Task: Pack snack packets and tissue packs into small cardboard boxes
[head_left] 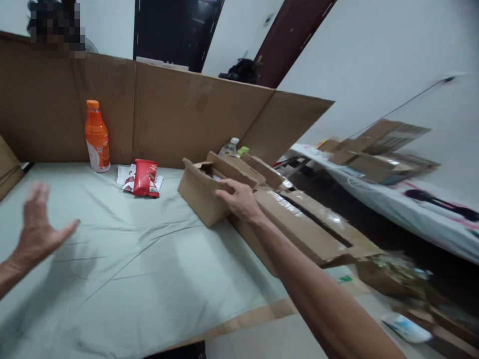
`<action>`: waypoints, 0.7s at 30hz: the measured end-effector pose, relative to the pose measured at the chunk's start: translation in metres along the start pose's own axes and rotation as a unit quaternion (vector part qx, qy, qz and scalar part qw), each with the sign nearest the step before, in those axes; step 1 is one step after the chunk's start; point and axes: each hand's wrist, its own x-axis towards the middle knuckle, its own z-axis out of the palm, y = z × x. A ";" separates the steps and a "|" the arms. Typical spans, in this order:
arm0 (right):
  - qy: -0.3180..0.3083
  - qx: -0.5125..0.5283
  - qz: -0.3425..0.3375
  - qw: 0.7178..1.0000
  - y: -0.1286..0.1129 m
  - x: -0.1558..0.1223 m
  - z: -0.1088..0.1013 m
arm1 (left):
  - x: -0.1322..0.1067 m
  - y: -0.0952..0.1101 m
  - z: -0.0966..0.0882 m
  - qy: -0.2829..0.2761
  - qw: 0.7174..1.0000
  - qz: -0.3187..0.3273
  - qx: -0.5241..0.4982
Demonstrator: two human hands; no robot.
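My right hand (241, 199) reaches over to a small open cardboard box (204, 197), its fingers closed over the box's near top edge. That box sits tilted at the right side of the cloth-covered table; what lies inside is mostly hidden. My left hand (39, 229) hovers above the cloth at the left, fingers spread and holding nothing. Between the hands, farther back, a red snack packet (145, 178) lies on some printed white packets (126, 177). An orange bottle (97, 137) stands upright to the left of them.
A cardboard partition (168, 112) runs along the table's back. Longer cardboard boxes (295, 219) line the right edge, with a clear bottle (230, 147) behind the small box. Farther right, another table (374, 194) carries flattened cardboard. A person (56, 25) is beyond the partition.
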 end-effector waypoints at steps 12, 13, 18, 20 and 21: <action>-0.343 0.291 -0.206 0.869 -0.061 -0.144 -0.081 | -0.063 0.096 0.061 -0.354 0.869 0.010 -0.347; -0.347 0.272 -0.188 0.878 -0.063 -0.141 -0.080 | -0.067 0.099 0.060 -0.370 0.854 -0.001 -0.365; -0.397 -0.019 -0.205 0.894 -0.088 -0.128 -0.050 | -0.082 0.109 0.059 -0.360 0.853 -0.044 -0.376; -0.438 -0.129 -0.214 0.863 -0.104 -0.128 -0.036 | -0.085 0.110 0.060 -0.347 0.858 -0.048 -0.375; -0.449 -0.169 -0.211 0.852 -0.110 -0.129 -0.030 | -0.086 0.111 0.060 -0.344 0.858 -0.045 -0.378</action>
